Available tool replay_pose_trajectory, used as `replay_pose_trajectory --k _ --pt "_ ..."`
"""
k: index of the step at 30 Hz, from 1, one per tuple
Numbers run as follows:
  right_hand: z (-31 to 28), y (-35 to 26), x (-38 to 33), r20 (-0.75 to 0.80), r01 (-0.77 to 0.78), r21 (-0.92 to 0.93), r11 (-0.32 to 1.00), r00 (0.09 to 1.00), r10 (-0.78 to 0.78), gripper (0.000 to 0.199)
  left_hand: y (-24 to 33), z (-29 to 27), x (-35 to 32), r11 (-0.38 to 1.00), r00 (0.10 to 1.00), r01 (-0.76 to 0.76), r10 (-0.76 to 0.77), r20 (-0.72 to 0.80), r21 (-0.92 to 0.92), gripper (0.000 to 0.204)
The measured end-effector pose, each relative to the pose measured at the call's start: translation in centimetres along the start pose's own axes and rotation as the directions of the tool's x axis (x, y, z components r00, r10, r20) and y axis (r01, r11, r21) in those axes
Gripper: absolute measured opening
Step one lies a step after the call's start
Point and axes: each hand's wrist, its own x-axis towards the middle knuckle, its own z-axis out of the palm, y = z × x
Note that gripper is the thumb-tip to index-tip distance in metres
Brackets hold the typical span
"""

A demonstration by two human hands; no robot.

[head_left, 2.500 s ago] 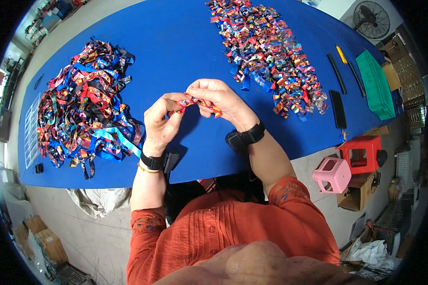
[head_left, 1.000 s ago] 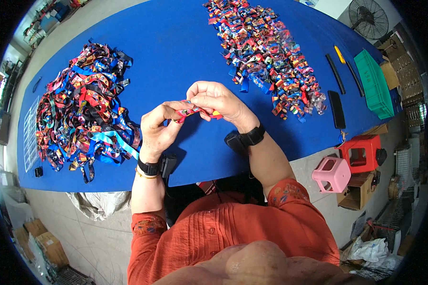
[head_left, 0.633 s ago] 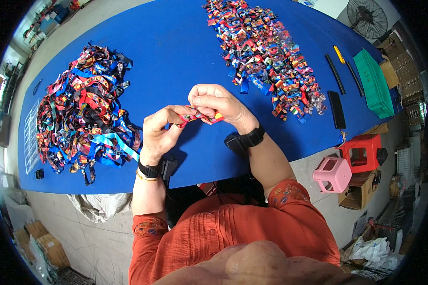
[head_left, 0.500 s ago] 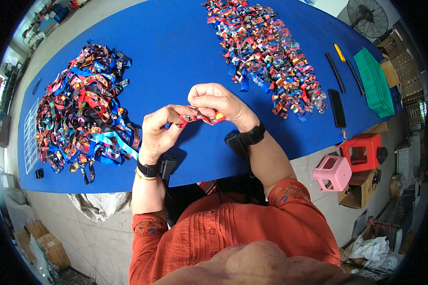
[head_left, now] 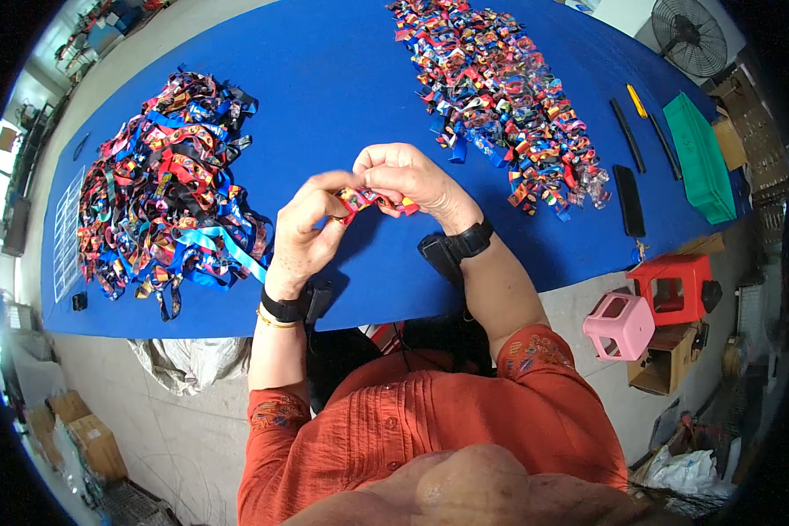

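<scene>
Above the blue table (head_left: 324,79), a short, bright red and multicoloured printed strap (head_left: 357,202) is folded between my two hands. My left hand (head_left: 305,230) pinches one end of it with thumb and fingers. At the other end my right hand (head_left: 416,182) closes its fingertips on the strap, and a red and yellow bit pokes out below them. To the left lies a tangled heap of printed lanyards (head_left: 162,175) in red, black and blue. A long pile of small bundled straps (head_left: 517,114) stretches away on the right.
Right of the bundles lie a black phone-like slab (head_left: 628,200), a black bar (head_left: 627,134), a yellow cutter (head_left: 636,101) and a green crate (head_left: 697,162). Pink (head_left: 620,326) and red (head_left: 671,285) stools stand past the near right edge. A white grid (head_left: 67,232) lies far left.
Both hands keep hold of the strap and have shifted slightly. The left hand has risen and moved right, and the strap is bunched closer together between them. The whole view has shifted a little.
</scene>
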Motion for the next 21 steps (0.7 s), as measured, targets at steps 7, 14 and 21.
replay_pose_trajectory --k 7,14,21 --pt "1.5 0.0 -0.2 -0.055 0.023 0.065 0.998 0.998 -0.020 0.016 1.7 0.5 -0.9 0.870 0.969 0.033 0.093 -0.230 0.491 0.023" --pt "2.3 -0.4 -0.2 -0.060 0.061 0.083 0.995 0.997 -0.056 0.021 1.5 1.5 -2.6 0.948 0.916 0.292 -0.239 -0.321 0.127 0.016" --pt "2.0 0.7 0.4 -0.013 0.101 0.091 0.991 0.995 -0.100 0.022 1.5 1.9 -2.9 0.866 0.839 0.317 -0.446 -0.312 -0.387 0.012"
